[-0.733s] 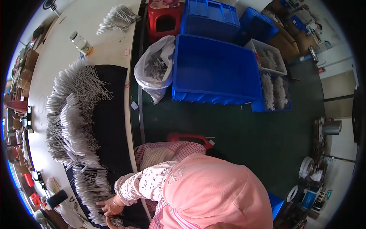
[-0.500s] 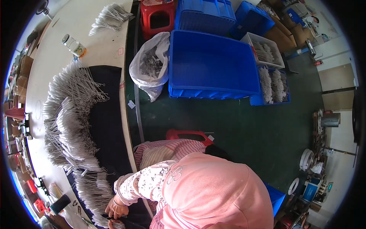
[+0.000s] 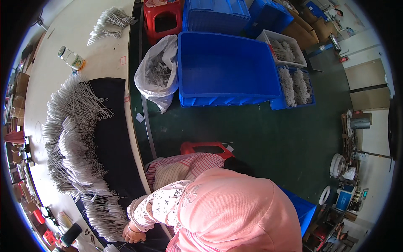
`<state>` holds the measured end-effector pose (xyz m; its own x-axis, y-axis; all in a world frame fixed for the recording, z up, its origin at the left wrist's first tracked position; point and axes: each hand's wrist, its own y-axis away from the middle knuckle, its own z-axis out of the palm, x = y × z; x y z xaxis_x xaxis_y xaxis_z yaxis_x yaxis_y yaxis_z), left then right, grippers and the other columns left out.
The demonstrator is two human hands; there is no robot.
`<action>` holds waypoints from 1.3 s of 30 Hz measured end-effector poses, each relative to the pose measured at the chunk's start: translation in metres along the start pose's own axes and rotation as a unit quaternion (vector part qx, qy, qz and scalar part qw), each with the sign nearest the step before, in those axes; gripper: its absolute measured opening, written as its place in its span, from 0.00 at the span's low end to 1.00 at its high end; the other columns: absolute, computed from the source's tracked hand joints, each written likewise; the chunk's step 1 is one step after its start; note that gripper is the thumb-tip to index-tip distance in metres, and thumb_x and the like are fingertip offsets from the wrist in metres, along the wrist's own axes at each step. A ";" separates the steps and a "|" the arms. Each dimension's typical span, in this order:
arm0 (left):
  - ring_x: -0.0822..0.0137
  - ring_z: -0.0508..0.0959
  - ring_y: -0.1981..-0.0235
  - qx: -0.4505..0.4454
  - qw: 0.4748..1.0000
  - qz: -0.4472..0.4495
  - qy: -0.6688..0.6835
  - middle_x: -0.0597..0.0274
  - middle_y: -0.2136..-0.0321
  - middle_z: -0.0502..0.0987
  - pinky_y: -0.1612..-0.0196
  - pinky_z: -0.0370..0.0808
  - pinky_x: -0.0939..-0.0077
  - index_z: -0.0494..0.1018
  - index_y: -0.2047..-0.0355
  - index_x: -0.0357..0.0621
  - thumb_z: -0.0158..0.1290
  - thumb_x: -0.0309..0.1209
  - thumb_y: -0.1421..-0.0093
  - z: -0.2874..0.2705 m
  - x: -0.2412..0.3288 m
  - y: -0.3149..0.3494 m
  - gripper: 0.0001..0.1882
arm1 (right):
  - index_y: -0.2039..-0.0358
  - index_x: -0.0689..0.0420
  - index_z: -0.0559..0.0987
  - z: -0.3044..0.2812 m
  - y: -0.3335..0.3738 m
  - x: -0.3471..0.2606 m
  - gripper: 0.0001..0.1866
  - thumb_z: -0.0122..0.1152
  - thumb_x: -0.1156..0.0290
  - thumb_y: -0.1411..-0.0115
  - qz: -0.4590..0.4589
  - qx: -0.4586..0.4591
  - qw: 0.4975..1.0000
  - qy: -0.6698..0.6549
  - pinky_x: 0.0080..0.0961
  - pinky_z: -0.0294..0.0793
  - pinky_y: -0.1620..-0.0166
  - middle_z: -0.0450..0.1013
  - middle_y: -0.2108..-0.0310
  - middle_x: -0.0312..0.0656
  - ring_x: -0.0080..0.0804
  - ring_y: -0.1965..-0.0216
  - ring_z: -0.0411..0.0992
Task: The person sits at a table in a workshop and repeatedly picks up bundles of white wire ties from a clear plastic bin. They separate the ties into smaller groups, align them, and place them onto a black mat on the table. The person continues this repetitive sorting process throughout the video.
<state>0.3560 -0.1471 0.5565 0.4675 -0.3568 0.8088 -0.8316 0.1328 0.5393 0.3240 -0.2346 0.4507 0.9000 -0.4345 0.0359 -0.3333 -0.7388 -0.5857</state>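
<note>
My right hand (image 3: 134, 234), at the end of a white patterned sleeve (image 3: 157, 206), is by the near end of a long row of thin white brushes (image 3: 100, 212) with looped wire ends. Its fingers are bent and closed at the brushes' edge. What they hold, if anything, is hidden. More brush tips (image 3: 111, 248) show at the lower edge, just below the hand. A larger heap of the brushes (image 3: 75, 155) lies up along the dark cloth (image 3: 111, 138) on the table. I cannot see my left hand.
A separate bunch of brushes (image 3: 111, 23) and a glass jar (image 3: 71, 58) stand on the far part of the table (image 3: 42, 105). Beside it on the floor are a white sack (image 3: 147, 90), a large blue bin (image 3: 226, 67), a red stool (image 3: 161, 23) and crates of brushes (image 3: 289, 86).
The whole view has shifted slightly. My right hand has moved a little to the right, away from the other hand's spot. That other hand has left the lower edge of the picture.
</note>
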 end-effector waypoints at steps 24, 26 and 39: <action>0.72 0.75 0.83 0.118 0.987 0.054 -0.094 0.61 0.79 0.74 0.80 0.74 0.78 0.70 0.63 0.36 0.61 0.27 0.51 -0.186 0.122 0.177 0.16 | 0.45 0.65 0.68 -0.050 0.006 -0.011 0.32 0.55 0.54 0.45 0.062 -0.116 0.985 -0.108 0.35 0.47 0.34 0.61 0.40 0.51 0.43 0.36 0.54; 0.71 0.76 0.81 0.107 0.991 0.067 -0.048 0.61 0.77 0.74 0.80 0.74 0.77 0.69 0.61 0.35 0.61 0.26 0.53 -0.168 0.088 0.178 0.19 | 0.46 0.65 0.69 -0.053 0.005 -0.010 0.32 0.56 0.55 0.45 0.056 -0.112 0.986 -0.113 0.36 0.47 0.34 0.62 0.41 0.51 0.43 0.36 0.54; 0.69 0.76 0.82 -0.095 0.970 -0.121 0.189 0.58 0.79 0.75 0.80 0.75 0.78 0.71 0.68 0.36 0.58 0.26 0.48 -0.045 -0.045 0.225 0.09 | 0.46 0.53 0.68 -0.142 -0.046 -0.056 0.37 0.67 0.62 0.60 -0.055 0.027 0.987 -0.152 0.48 0.43 0.34 0.67 0.46 0.40 0.42 0.37 0.56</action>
<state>0.1613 -0.0594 0.6522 0.7488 -0.0401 0.6615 -0.6297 0.2682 0.7291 0.2490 -0.2491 0.5910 0.9754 -0.1722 -0.1372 -0.2201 -0.7416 -0.6337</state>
